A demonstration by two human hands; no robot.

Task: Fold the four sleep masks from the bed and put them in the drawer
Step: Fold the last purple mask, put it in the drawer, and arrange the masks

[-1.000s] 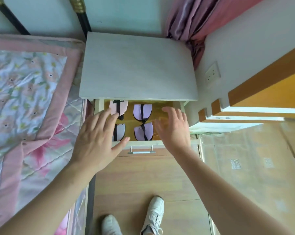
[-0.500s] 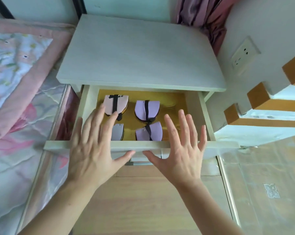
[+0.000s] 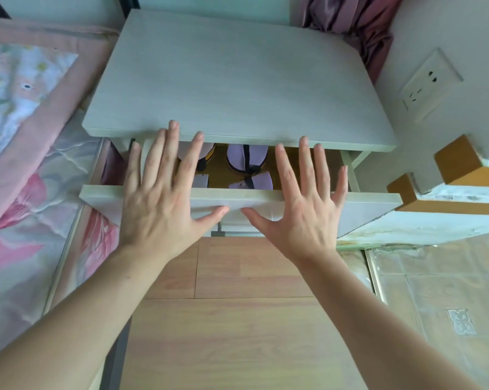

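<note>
The left hand (image 3: pixel 159 204) covers most of the two left-hand sleep masks: only a pale edge of the far-left sleep mask (image 3: pixel 208 152) and a corner of the near-left sleep mask (image 3: pixel 201 181) show. The nightstand top (image 3: pixel 237 80) overhangs the far-right sleep mask (image 3: pixel 247 159), hiding its back part, and the drawer front (image 3: pixel 237 199) cuts off the near-right sleep mask (image 3: pixel 251 182). The drawer handle (image 3: pixel 219 233) is mostly behind both thumbs (only a grey stub shows). The right hand (image 3: pixel 302 218) hides the drawer's right interior. Both forearms run off the bottom edge.
</note>
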